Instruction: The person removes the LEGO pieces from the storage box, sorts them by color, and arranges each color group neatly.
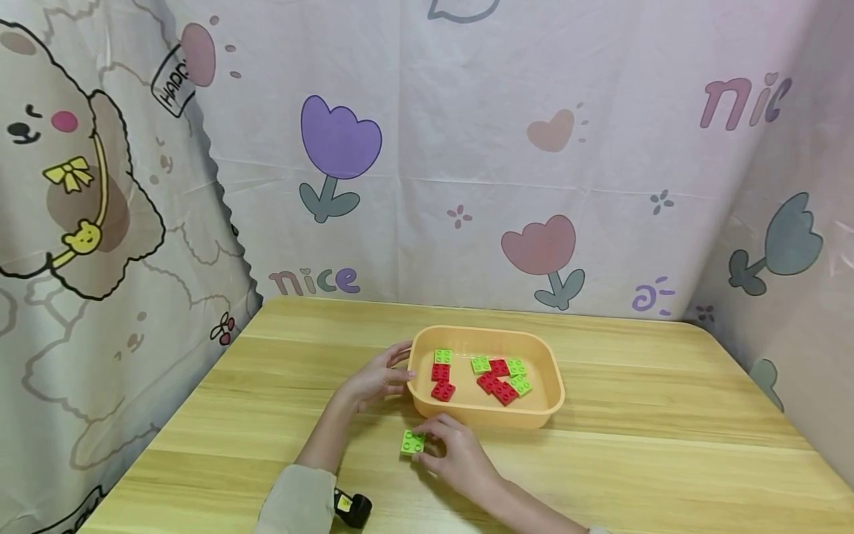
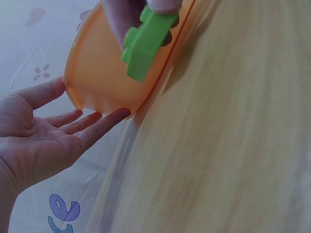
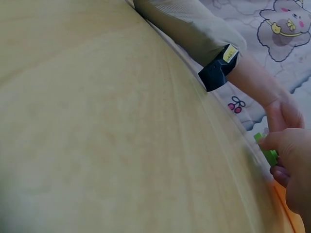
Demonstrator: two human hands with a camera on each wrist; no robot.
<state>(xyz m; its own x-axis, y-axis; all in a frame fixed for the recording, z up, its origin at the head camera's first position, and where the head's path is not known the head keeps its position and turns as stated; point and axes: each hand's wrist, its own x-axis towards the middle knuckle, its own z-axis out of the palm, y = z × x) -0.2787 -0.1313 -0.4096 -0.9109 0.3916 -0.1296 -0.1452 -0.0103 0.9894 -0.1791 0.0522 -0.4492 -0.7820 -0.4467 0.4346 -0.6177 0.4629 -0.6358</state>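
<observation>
A light green toy building brick (image 1: 412, 443) with studs is pinched between the thumb and fingers of my right hand (image 1: 460, 454), in front of the orange plastic basin (image 1: 497, 419). In the left wrist view the green brick (image 2: 148, 43) is tilted and off the table. My left hand (image 1: 376, 380) touches the basin's left end; its thumb is at the rim and its nearly straight fingers are spread against the outer wall (image 2: 97, 63). Inside the basin lie a green brick (image 1: 443, 356) and two red bricks (image 1: 441, 372) at the left, and several red and green bricks (image 1: 503, 391) clustered at the right.
The wooden table (image 1: 634, 452) extends around the basin. Behind it hangs a printed cloth (image 1: 434, 148), with more cloth at both sides. A black device (image 1: 353, 509) is worn by the left sleeve (image 1: 299, 500).
</observation>
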